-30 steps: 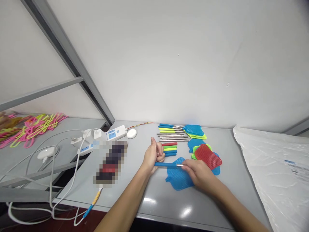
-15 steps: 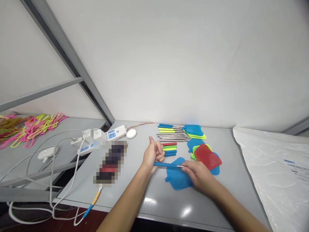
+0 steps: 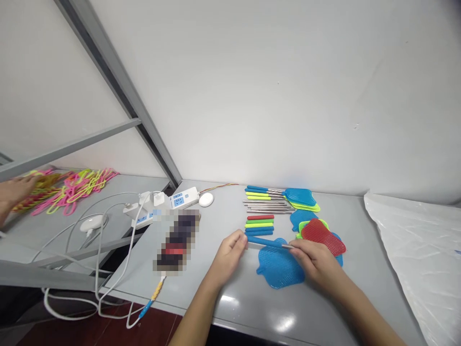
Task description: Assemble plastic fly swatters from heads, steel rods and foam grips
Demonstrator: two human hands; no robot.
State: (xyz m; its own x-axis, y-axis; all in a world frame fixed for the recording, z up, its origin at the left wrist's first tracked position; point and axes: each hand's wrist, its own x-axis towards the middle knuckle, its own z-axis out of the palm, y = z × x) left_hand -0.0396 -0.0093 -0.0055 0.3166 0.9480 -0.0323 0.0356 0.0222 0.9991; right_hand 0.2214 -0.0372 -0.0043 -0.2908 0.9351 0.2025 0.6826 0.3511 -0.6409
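Gray tabletop (image 3: 201, 283), white wall (image 3: 252, 96): one blue grip held between two hands

Against the wall, the bench carries fly swatter parts, and the blue grip (image 3: 266, 241) with its steel rod (image 3: 286, 246) lies roughly level over a loose blue swatter head (image 3: 281, 271). How far the rod runs inside the grip cannot be seen, and its other end disappears into the right hand (image 3: 317, 262). That head is partly covered by the grip and the right fingers.

The left hand (image 3: 228, 250) comes up from the lower edge, thumb and forefinger closed on the grip's left end; its other fingers are mostly out of sight. The right hand reaches in from the lower right, knuckles up, pinching the rod. The hands are apart, joined only by the piece.

Beyond lie loose colored grips (image 3: 259, 225) and bare steel rods (image 3: 268, 206). A red swatter head (image 3: 320, 235) hides much of those beneath it. Pixelation masks a dark oblong object (image 3: 178, 245). A white plastic bag (image 3: 414, 259) runs out of frame at right; at far left, another person's hand (image 3: 18, 190), cut off, is over pink and yellow cords (image 3: 86, 185).
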